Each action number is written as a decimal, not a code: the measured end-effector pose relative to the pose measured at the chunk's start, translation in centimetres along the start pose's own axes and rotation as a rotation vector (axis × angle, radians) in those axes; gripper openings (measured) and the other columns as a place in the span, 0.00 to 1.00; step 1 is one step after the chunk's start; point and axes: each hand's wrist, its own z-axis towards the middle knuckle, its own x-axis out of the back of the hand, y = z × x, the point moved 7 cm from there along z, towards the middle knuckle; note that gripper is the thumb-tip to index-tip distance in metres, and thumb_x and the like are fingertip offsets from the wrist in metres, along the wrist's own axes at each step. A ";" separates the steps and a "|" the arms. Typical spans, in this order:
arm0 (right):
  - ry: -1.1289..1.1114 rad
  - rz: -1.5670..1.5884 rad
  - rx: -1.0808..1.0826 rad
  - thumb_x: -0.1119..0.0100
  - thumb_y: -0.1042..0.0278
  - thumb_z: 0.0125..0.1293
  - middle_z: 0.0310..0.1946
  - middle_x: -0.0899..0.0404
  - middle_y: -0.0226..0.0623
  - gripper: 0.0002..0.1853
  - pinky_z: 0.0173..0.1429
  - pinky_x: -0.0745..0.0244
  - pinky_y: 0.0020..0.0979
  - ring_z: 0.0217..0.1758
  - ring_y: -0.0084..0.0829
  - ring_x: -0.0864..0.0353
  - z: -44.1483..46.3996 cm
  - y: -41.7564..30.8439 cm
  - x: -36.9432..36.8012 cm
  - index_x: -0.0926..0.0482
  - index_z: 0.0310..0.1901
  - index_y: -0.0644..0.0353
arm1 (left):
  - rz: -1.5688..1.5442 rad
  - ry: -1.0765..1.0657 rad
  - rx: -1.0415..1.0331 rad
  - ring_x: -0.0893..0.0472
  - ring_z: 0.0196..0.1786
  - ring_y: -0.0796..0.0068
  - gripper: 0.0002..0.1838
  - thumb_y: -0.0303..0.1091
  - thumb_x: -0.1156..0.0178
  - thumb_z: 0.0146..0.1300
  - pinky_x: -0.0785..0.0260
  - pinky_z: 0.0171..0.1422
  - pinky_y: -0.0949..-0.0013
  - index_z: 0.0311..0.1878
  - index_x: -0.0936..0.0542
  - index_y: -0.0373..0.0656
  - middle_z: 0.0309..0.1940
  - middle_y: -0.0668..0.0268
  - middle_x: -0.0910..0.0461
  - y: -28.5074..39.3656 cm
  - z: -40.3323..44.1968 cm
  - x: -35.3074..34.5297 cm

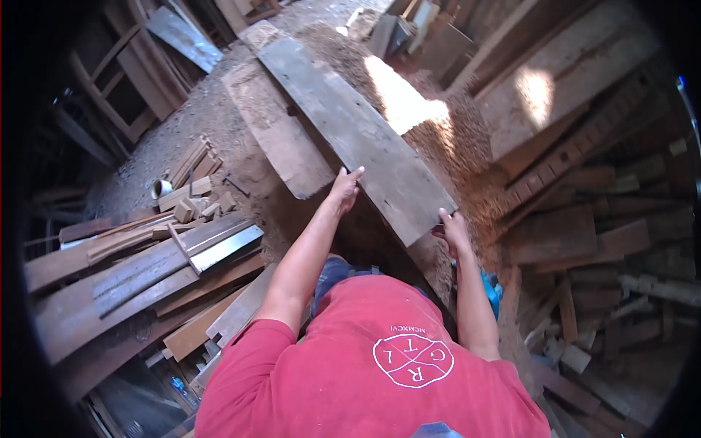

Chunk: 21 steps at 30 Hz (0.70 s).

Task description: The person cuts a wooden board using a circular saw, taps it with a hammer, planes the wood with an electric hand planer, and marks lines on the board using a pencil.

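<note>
A long, weathered grey wooden board (365, 139) slants away from me across the middle of the head view. My left hand (345, 190) grips its left edge, thumb on top and fingers hidden underneath. On the opposite edge, close to the near right corner, my right hand (453, 232) holds it the same way. Beneath and to the left of the board lies a wider, brownish plank (281, 139) with a dusty surface. A blue-green tool (491, 292), partly covered by my right forearm, shows beside it; its kind I cannot make out.
Stacked boards (146, 270) and small wood blocks (191, 208) lie to my left, near a roll of tape (160, 189). Sawdust (460, 157) covers ground beyond the board. More scrap wood (606, 292) is piled on the right. Frames lean at the back left.
</note>
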 end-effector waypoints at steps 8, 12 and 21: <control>0.312 -0.971 0.328 0.29 0.55 0.68 0.53 0.13 0.55 0.27 0.61 0.19 0.46 0.52 0.51 0.11 -8.6 -0.6 7.7 0.18 0.63 0.63 | 1.588 0.072 -0.499 0.52 0.88 0.45 0.41 0.56 0.39 0.73 0.60 0.89 0.39 0.84 0.37 0.53 0.86 0.51 0.46 -3.4 -9.4 -6.6; 0.613 -1.306 0.455 0.26 0.56 0.65 0.48 0.12 0.51 0.27 0.64 0.23 0.49 0.57 0.54 0.15 -17.6 -0.1 13.1 0.18 0.61 0.62 | 1.834 -0.250 -0.500 0.58 0.90 0.50 0.44 0.67 0.50 0.76 0.69 0.90 0.37 0.87 0.43 0.55 0.89 0.56 0.54 -7.5 -11.1 -8.9; 0.421 -0.853 0.226 0.19 0.54 0.60 0.35 0.12 0.48 0.20 0.48 0.20 0.42 0.39 0.48 0.11 -18.2 5.9 20.7 0.13 0.45 0.60 | 1.978 -0.163 -0.631 0.52 0.89 0.48 0.43 0.69 0.53 0.76 0.73 0.89 0.35 0.86 0.41 0.59 0.87 0.55 0.47 -4.1 -9.6 -9.4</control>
